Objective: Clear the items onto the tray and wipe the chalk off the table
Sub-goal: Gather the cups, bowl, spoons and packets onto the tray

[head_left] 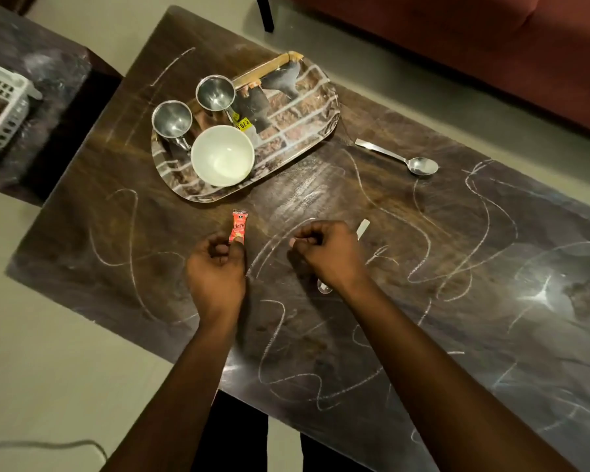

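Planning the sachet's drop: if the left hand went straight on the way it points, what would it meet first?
Likely the tray at its near rim, right of the white bowl; the left hand, pinching the red sachet, has only chalked table before it. Height unclear.

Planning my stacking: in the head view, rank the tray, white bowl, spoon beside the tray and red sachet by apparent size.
1. tray
2. white bowl
3. spoon
4. red sachet, its lower end pinched in the left hand, so partly hidden
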### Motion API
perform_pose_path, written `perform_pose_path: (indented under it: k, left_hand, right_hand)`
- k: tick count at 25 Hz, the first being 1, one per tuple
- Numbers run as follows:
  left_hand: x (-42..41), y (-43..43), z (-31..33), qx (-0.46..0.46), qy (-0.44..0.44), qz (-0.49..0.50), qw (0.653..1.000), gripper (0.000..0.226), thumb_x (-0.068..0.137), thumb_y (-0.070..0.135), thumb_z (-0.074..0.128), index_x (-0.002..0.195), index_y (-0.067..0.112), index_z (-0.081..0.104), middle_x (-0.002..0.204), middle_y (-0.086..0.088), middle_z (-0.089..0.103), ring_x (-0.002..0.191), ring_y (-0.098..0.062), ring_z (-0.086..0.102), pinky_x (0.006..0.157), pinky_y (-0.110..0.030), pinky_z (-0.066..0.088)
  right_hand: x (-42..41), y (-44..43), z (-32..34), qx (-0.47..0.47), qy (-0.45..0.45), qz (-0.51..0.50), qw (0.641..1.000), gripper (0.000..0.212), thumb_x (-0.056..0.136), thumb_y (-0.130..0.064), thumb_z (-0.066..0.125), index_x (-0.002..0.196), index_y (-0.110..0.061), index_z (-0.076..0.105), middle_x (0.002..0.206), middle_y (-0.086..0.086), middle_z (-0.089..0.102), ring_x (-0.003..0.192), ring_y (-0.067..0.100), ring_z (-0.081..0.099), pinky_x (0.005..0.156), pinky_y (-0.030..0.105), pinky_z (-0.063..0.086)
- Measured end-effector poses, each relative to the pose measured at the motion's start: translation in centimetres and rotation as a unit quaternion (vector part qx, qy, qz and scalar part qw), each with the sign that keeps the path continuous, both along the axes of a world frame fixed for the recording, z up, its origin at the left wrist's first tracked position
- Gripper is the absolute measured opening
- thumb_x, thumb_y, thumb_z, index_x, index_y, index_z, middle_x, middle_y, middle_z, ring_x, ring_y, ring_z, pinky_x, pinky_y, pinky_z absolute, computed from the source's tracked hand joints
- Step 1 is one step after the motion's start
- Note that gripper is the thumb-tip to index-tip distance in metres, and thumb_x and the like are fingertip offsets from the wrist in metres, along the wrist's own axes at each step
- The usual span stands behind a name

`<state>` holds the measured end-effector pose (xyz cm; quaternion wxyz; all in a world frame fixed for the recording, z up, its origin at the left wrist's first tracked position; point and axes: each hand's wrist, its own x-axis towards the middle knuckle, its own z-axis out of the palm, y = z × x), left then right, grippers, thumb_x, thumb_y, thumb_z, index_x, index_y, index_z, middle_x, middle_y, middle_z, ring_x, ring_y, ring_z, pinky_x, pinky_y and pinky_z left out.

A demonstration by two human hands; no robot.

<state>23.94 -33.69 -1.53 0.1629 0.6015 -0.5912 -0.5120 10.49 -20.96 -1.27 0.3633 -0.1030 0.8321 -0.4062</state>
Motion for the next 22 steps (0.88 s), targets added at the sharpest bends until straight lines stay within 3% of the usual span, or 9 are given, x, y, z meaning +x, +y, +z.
perform_pose_path:
  k: [2,3,5,8,11,15,19,22]
  left_hand:
    - [-0.3,-2.1,-0.1,-0.028,-0.017,-0.014,0.999,0.017,0.092,0.02,0.077,0.109,0.017,0.078,0.089,0.0,0.076,0.073,-0.01,0.07,0.079,-0.031,0.065]
    - [-0.6,-2.9,-0.1,-0.04,-0.032,-0.037,0.998,0.02,0.094,0.016,0.076,0.113,0.01,0.079,0.093,-0.002,0.078,0.073,-0.003,0.069,0.075,-0.015,0.06]
    - [-1.1,-4.1,-0.3,-0.037,-0.046,-0.083,0.995,0.02,0.095,0.008,0.073,0.114,0.007,0.08,0.094,-0.001,0.079,0.068,0.01,0.067,0.067,-0.002,0.052]
    - [-1.4,-4.7,-0.6,-0.018,-0.039,-0.124,0.991,0.022,0.093,0.002,0.072,0.109,0.011,0.083,0.085,0.009,0.078,0.068,0.011,0.072,0.071,-0.011,0.059]
    - [-1.6,-5.0,-1.3,0.006,-0.029,-0.117,0.993,0.022,0.09,0.002,0.073,0.103,0.016,0.085,0.082,0.006,0.082,0.077,-0.012,0.081,0.075,-0.031,0.066]
    - [-2.8,-4.6,-0.9,0.086,0.071,-0.034,0.993,0.021,0.09,-0.01,0.074,0.105,0.001,0.082,0.083,-0.006,0.082,0.072,-0.013,0.081,0.066,-0.02,0.063]
    - [-6.2,-2.6,0.4,0.12,0.163,0.03,0.979,0.022,0.087,-0.01,0.077,0.105,0.002,0.083,0.088,-0.013,0.084,0.079,-0.022,0.081,0.072,-0.028,0.065]
    - [-10.0,-1.6,1.7,0.114,0.22,0.046,0.968,0.026,0.088,-0.01,0.077,0.104,0.01,0.083,0.087,-0.002,0.085,0.081,-0.013,0.08,0.075,-0.024,0.064]
  right_hand:
    - [0.2,-3.6,-0.4,-0.009,0.013,0.012,1.0,0.008,0.089,-0.019,0.081,0.096,-0.016,0.082,0.077,-0.008,0.075,0.071,0.006,0.071,0.07,0.022,0.057]
    - [0.4,-5.2,-0.7,-0.012,0.012,0.014,1.0,0.005,0.088,-0.016,0.08,0.093,-0.015,0.081,0.075,-0.008,0.074,0.07,0.007,0.071,0.069,0.021,0.056]
    - [1.0,-7.6,-1.2,-0.011,0.01,0.02,1.0,0.007,0.088,-0.01,0.078,0.092,-0.015,0.081,0.072,-0.01,0.071,0.067,0.005,0.067,0.062,0.01,0.05]
    - [1.8,-9.4,-1.7,-0.002,0.016,0.026,1.0,0.013,0.089,-0.009,0.077,0.099,-0.015,0.082,0.08,-0.007,0.075,0.07,0.004,0.068,0.064,0.008,0.05]
    - [2.0,-10.0,-2.5,0.009,-0.008,0.003,1.0,0.018,0.09,-0.008,0.077,0.107,-0.014,0.081,0.09,-0.001,0.08,0.079,0.011,0.074,0.08,0.024,0.061]
    - [0.9,-9.2,-2.5,-0.053,-0.092,-0.062,0.993,0.018,0.087,-0.003,0.079,0.102,-0.012,0.082,0.088,0.005,0.082,0.083,0.021,0.08,0.087,0.044,0.066]
    - [-2.8,-7.1,0.9,-0.126,-0.15,-0.126,0.972,0.018,0.087,0.003,0.08,0.103,-0.006,0.08,0.089,0.014,0.082,0.076,0.016,0.078,0.074,0.027,0.064]
    - [-7.4,-7.3,3.0,-0.145,-0.145,-0.135,0.969,0.019,0.088,0.004,0.08,0.106,-0.001,0.079,0.092,0.016,0.082,0.076,0.02,0.077,0.073,0.029,0.064]
